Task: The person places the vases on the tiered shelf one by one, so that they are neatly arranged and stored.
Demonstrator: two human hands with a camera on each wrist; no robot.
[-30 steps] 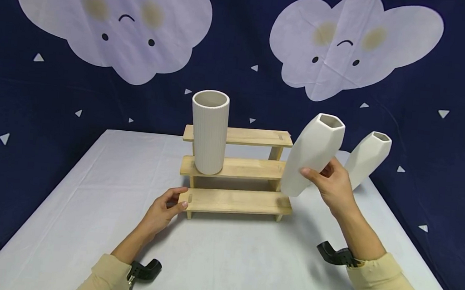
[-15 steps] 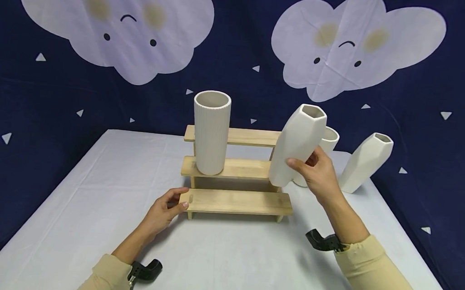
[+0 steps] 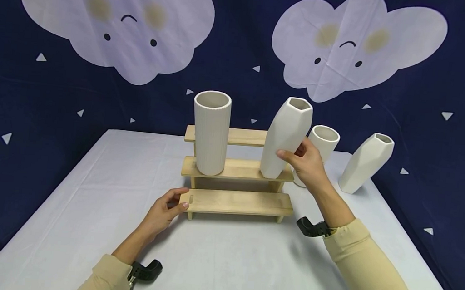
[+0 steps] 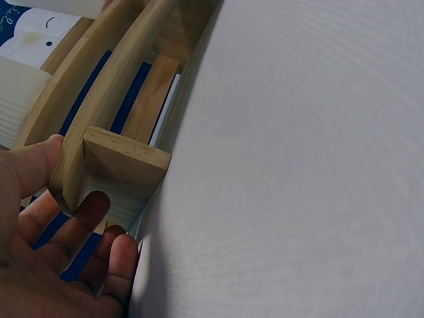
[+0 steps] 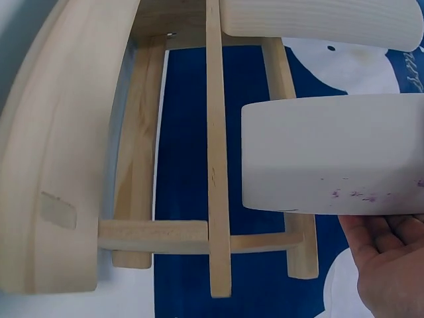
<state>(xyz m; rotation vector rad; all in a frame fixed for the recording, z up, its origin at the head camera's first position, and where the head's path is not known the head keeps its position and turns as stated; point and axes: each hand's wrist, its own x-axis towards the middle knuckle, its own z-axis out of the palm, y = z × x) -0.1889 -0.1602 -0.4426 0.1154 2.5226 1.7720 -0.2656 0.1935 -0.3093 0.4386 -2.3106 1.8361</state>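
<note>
My right hand (image 3: 302, 162) grips a white faceted vase (image 3: 285, 138) with a pentagonal mouth, tilted slightly to the right. In the right wrist view a small gap shows between the base of this faceted vase (image 5: 318, 156) and the middle step (image 5: 218, 165) of the wooden stand. My left hand (image 3: 163, 210) holds the left end of the stand's lowest step (image 3: 236, 202), thumb on top and fingers below, as the left wrist view also shows. A white ribbed cylindrical vase (image 3: 210, 134) stands upright on the left of the middle step.
Right of the stand, a white round-mouthed vase (image 3: 326, 145) is partly hidden behind my right hand. Farther right, a second faceted vase (image 3: 366, 163) stands on the white-covered table (image 3: 223, 262). A dark blue cloud-print cloth (image 3: 240, 41) hangs behind.
My right hand has carried the faceted vase leftward from beside the stand to over the right of the middle step. The round-mouthed vase has come into view behind it. My left hand stays put.
</note>
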